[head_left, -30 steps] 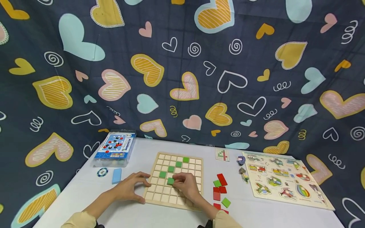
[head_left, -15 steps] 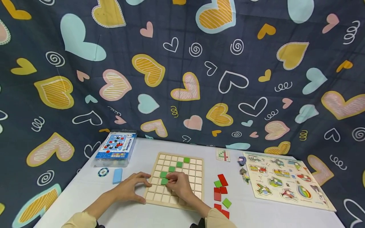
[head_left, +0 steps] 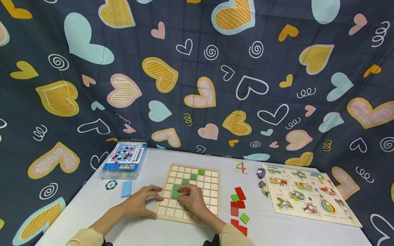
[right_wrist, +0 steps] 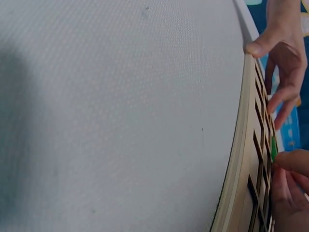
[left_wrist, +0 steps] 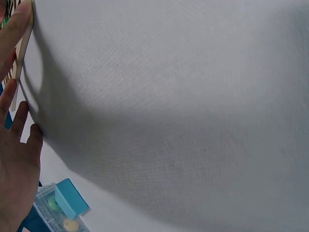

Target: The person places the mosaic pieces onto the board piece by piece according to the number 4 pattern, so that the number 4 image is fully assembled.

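Observation:
A wooden grid board [head_left: 174,219] with a raised rim lies on the table in the head view. Several green square tiles sit in its cells in a slanting row, the farthest green tile [head_left: 201,172] near the back rim. My right hand [head_left: 193,199] is over the board's middle, thumb and fingertips pinching a green tile [head_left: 175,194] just in front of another one. In the right wrist view that green tile [right_wrist: 274,149] shows at the fingertips. My left hand [head_left: 140,201] rests against the board's left edge, fingers spread, thumb at the near corner.
Loose red tiles [head_left: 234,208] and green tiles [head_left: 244,218] lie right of the board. Behind them is a small pattern card [head_left: 240,167]. Two small figures [head_left: 262,184] and a picture puzzle [head_left: 307,194] lie farther right. Left are a blue block [head_left: 126,189], a chip [head_left: 111,185] and a box [head_left: 124,160].
My right hand has carried the green tile leftward across the board, close to the green tile behind it. My left hand stays at the board's left edge.

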`<state>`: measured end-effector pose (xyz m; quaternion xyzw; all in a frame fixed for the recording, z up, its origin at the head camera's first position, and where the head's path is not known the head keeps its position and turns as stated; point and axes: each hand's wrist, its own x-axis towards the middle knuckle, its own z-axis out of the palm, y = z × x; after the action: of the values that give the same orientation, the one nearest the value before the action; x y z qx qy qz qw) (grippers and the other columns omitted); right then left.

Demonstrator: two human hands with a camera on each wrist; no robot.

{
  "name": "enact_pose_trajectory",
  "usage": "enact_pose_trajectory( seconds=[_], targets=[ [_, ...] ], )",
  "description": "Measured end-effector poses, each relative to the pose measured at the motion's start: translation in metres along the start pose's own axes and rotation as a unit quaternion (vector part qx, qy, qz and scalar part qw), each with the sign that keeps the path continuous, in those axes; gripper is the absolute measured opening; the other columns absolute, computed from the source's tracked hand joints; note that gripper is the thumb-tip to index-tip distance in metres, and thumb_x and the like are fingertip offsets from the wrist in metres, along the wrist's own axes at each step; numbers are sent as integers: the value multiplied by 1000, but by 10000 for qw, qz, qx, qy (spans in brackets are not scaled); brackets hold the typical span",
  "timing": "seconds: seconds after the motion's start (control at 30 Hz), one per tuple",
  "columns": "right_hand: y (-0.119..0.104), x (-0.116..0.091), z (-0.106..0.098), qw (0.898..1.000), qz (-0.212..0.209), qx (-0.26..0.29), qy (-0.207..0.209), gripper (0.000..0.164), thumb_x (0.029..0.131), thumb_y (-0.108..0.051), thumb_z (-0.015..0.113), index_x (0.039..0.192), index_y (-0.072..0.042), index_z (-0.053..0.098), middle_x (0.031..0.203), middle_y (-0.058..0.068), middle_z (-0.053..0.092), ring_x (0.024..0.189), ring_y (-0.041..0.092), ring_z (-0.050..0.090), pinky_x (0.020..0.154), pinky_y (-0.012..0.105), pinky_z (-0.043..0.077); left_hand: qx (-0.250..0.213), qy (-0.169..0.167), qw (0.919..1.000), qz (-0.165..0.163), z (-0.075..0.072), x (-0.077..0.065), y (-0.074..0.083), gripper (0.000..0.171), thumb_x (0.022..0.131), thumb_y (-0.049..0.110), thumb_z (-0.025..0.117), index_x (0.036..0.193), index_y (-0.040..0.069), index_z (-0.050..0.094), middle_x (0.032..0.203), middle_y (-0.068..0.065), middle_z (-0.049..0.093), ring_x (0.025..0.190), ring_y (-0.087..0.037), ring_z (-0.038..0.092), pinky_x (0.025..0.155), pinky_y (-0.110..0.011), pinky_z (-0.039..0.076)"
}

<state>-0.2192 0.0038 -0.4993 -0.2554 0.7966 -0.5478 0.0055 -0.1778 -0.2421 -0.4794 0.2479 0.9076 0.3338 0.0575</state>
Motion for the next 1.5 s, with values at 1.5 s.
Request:
enact_pose_trajectory(
  seconds=[1.5],
  targets=[
    [25,-127,-169,9574,2315,-1405,1000,32,73,3,78,103,-3,68,90,1,68,69,10,54,59,19,50,73,1,10000,-38,0,1,-4,47,67,49,81,107,27,67,139,-12,48,127,-45,39,98,-66,34]
  ],
)
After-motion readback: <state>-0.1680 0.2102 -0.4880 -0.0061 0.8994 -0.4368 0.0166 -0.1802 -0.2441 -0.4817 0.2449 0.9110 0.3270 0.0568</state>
